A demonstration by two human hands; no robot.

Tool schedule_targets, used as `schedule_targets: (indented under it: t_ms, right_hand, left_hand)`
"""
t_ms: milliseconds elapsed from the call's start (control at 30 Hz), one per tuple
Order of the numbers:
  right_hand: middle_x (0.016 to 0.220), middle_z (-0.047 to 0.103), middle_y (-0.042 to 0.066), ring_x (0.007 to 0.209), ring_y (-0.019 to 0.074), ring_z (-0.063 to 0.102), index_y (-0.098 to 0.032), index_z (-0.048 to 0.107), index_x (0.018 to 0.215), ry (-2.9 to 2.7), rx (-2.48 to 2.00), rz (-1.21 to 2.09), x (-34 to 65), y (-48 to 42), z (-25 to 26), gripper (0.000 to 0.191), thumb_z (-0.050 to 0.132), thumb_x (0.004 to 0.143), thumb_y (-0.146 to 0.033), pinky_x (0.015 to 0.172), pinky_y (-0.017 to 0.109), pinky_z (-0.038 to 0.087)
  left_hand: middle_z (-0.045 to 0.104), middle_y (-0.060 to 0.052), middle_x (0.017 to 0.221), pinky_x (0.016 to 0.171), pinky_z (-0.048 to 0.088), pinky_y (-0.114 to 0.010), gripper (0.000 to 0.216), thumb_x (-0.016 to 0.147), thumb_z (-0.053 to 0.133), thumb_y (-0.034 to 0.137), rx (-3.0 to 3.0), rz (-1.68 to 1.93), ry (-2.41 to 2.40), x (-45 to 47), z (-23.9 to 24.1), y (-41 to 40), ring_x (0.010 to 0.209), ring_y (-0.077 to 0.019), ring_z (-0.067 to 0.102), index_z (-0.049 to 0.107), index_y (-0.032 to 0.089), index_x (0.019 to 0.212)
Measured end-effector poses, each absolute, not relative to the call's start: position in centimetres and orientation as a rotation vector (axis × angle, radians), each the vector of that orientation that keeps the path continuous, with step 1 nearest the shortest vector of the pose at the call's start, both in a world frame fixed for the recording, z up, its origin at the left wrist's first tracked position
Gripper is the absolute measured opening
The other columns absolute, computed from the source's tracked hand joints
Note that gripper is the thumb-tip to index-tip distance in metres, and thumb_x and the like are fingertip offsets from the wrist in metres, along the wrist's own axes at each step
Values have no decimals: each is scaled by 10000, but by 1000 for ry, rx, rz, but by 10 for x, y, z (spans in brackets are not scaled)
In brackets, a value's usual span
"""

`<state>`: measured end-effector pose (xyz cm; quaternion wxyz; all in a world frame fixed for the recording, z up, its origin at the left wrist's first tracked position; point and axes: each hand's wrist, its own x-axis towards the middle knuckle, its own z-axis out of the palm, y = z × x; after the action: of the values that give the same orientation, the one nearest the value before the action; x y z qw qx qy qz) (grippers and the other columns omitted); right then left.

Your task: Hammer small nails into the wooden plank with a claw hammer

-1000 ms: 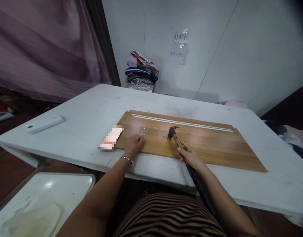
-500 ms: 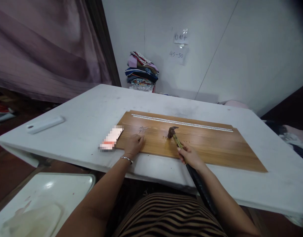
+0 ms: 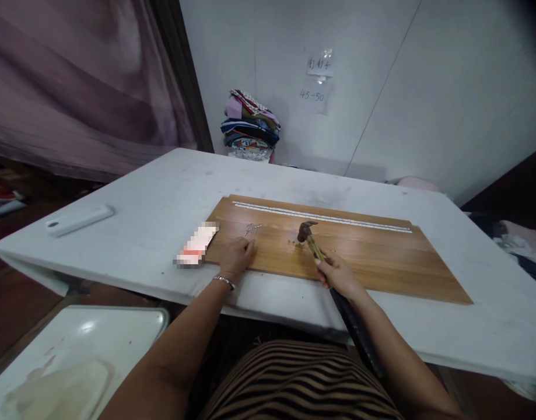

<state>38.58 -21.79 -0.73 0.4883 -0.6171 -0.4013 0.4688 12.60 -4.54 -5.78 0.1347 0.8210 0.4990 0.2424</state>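
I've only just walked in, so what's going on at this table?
A person grips a hammer in the right hand, its head over a wooden board on the white table. The left hand lies at the board's near side, empty as far as shows, just short of some loose nails.

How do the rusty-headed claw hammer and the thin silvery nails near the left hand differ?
The rusty-headed claw hammer is large, the thin silvery nails far smaller. The right hand grips the hammer, while the nails lie loose in a cluster on the brown wooden board. Both appear at least partly metal.
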Motion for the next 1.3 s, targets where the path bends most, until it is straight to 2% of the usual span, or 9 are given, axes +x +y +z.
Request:
schedule_targets:
  t_ms: [467, 667, 1133, 1300]
  right_hand:
    - [528, 481, -93, 377, 97, 385, -148, 559, 1329, -989, -1499, 1152, 384, -219, -15, 604, 652, 804, -430, 351, 223, 342]
    - [552, 487, -85, 388, 93, 387, -175, 591, 1267, -980, -1490, 1150, 384, -219, -11, 539, 671, 793, -419, 350, 222, 332]
    - [556, 482, -91, 391, 90, 385, -175, 593, 1203, -993, -1502, 1140, 384, -219, -11, 483, 649, 790, -419, 345, 217, 335]
    - [541, 477, -98, 384, 90, 378, -172, 584, 1249, -997, -1497, 1148, 384, -220, -13, 523, 657, 798, -426, 349, 219, 341]
  left_hand:
    - [689, -83, 763, 698, 398, -310, 409, 974, 445, 382, 2376, 716, 1454, 127, -58, -45, 757, -193, 602, 632, 184, 669]
    - [713, -95, 811, 706, 395, -314, 402, 975, 446, 387, 2371, 706, 1458, 126, -58, -45, 777, -200, 608, 653, 181, 699]
    - [705, -85, 780, 684, 385, -307, 404, 980, 452, 382, 2403, 707, 1471, 126, -57, -46, 764, -196, 608, 657, 182, 695]
    - [699, -91, 777, 690, 387, -316, 393, 969, 459, 377, 2390, 720, 1468, 127, -58, -45, 755, -200, 608, 643, 181, 682]
